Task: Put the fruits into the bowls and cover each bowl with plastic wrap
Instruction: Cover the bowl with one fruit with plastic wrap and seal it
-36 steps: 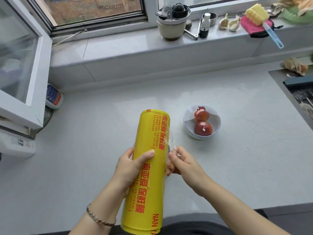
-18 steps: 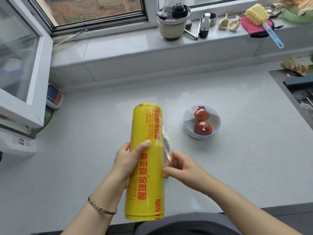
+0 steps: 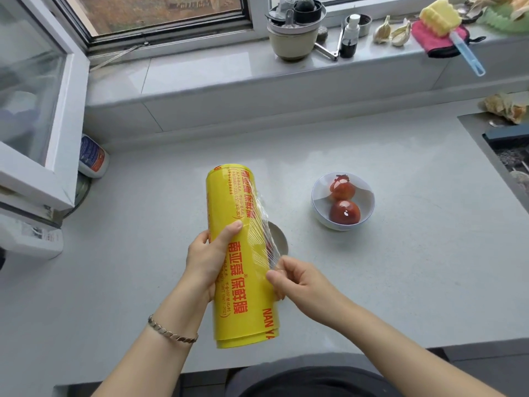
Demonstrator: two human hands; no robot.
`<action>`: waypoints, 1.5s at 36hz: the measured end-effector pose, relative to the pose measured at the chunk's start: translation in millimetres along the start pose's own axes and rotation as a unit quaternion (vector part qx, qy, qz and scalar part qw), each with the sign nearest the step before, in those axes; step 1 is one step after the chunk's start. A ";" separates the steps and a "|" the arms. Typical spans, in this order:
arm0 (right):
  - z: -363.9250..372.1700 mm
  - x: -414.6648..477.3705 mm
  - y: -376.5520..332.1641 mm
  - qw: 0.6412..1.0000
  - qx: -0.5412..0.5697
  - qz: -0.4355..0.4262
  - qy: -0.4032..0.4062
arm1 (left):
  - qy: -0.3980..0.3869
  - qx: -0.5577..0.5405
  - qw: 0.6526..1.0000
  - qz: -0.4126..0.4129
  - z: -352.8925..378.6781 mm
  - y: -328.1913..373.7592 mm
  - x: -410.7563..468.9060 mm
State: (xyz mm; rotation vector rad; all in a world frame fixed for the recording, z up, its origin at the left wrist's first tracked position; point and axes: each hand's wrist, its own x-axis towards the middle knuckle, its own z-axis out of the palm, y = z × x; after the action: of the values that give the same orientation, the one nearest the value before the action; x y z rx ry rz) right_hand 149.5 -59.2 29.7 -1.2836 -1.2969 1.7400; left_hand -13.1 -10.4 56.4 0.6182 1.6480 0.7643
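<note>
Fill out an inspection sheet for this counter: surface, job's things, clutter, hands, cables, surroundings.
Surface: pale grey counter, with a sink at its right edge.
Job's things: yellow plastic wrap roll held over the counter; white bowl to its right holds two red fruits; cannot tell whether it is covered.
Clutter: bottle at far left by the wall; round pale thing half hidden behind the roll.
Hands: left hand grips the roll; right hand pinches the loose film.
Cables: nothing seen.
Surroundings: windowsill with pot, spray bottle, garlic, sponge brush and pink cloth; window open at left.
</note>
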 end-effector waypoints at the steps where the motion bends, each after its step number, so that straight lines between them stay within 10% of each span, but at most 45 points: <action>1: 0.3 0.6 0.4 1.000 0.001 -0.001 0.002 | -0.001 -0.004 1.000 -0.003 0.1 -0.1 0.4; 33: -10.9 -6.2 -7.5 0.995 -0.034 -0.076 -0.050 | -0.073 -0.041 0.995 -0.051 -1.0 11.3 23.9; 47: -28.0 -4.7 -6.8 0.982 -0.185 0.032 -0.001 | 0.092 0.205 0.959 0.174 0.6 7.6 2.1; 54: -13.3 24.4 -23.9 0.991 0.059 0.106 0.050 | 0.048 0.200 0.962 0.178 9.7 2.5 -11.9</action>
State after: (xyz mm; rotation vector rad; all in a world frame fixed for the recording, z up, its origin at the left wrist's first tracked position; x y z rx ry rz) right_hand 151.8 -25.2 43.2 -1.4629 -1.0161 1.8417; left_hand -1.2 -16.1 64.6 1.2053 1.8214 0.7251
